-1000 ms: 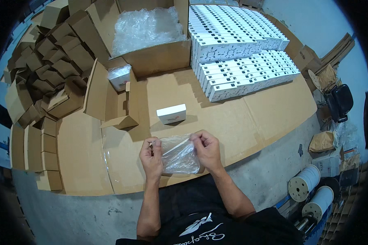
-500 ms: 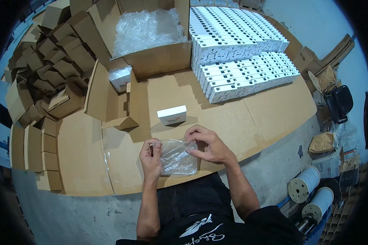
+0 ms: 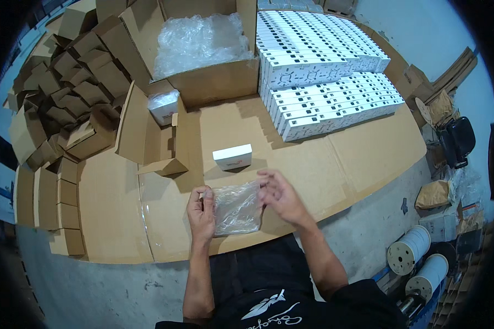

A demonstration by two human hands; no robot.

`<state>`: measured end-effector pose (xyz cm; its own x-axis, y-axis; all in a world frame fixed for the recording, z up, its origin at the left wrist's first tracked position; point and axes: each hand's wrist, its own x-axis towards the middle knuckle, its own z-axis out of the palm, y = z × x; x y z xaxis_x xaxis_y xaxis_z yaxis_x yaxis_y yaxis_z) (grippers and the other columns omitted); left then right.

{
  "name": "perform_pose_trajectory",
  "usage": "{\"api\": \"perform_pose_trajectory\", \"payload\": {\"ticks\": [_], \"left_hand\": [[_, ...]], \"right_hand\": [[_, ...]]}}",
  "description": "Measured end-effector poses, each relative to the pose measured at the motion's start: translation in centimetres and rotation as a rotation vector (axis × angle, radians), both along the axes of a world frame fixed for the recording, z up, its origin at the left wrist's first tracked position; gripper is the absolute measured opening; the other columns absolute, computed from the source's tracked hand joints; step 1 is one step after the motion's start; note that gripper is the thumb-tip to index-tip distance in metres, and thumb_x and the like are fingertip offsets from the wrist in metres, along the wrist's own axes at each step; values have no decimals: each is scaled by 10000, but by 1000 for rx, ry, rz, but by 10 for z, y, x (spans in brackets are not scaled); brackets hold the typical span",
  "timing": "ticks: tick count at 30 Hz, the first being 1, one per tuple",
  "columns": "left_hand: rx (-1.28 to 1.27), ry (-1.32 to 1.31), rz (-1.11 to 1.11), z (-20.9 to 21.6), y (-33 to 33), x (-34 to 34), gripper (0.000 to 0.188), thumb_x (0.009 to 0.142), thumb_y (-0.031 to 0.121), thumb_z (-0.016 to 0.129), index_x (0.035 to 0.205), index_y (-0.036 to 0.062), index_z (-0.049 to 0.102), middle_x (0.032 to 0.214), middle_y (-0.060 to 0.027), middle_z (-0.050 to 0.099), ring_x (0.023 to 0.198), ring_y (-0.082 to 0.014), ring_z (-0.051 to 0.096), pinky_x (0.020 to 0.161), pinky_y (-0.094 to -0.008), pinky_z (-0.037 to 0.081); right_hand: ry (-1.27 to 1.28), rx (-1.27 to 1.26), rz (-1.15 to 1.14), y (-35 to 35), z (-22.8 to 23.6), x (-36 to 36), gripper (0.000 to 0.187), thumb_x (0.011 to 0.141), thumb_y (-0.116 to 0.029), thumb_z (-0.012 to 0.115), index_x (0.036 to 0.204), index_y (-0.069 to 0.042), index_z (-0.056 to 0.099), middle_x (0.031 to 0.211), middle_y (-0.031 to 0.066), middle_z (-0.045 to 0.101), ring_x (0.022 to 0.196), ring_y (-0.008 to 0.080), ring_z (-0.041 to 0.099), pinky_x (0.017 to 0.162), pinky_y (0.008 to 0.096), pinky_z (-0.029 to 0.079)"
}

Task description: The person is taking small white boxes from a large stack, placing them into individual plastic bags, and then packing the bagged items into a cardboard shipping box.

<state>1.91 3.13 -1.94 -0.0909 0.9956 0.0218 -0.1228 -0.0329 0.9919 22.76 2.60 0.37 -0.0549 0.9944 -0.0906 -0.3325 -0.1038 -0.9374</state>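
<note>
A clear plastic bag (image 3: 236, 209) is spread above the near edge of the cardboard-covered table. My left hand (image 3: 201, 214) pinches its left edge between thumb and fingers. At the bag's upper right edge is my right hand (image 3: 284, 198), slightly blurred, its thumb and fingers looking apart; whether a fingertip touches the film cannot be made out. Just beyond the bag a small white box (image 3: 233, 157) stands on its long side. Farther left, an open brown carton (image 3: 167, 164) holds another white box (image 3: 163, 109) with clear plastic on it.
A large carton (image 3: 219, 82) full of clear plastic bags (image 3: 203, 44) stands at the back. Rows of white printed boxes (image 3: 335, 104) are stacked at the back right. Brown cartons (image 3: 66, 82) pile up on the left. Cable reels (image 3: 409, 249) stand on the floor at right.
My right hand's fingers have loosened from the bag's upper right corner and shifted slightly right. My left hand keeps its pinch on the bag. The boxes have not moved.
</note>
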Motion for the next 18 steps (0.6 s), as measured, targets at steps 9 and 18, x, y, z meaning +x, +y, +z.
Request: {"api": "perform_pose_trajectory", "payload": {"ticks": [9,18], "left_hand": [[140,50,141,-15,0,3,164,1064,204,527,998,56,557,824,48,481,698,-40,388,573,-198,323],[-36,-20,-289,16,-16,-1,443,821,78,831,1178,8,579,1017,-60,667,984,-111,629,809,-280,570]], "right_hand": [[-597,175,-432,-15,-14,-50,293,1066,-202,494,858,-15,582,678,20,537,619,92,461,555,281,380],[-482,192,-398,-14,-22,-43,260,1077,-208,469,915,-30,568,679,10,467,637,71,442,567,267,391]]}}
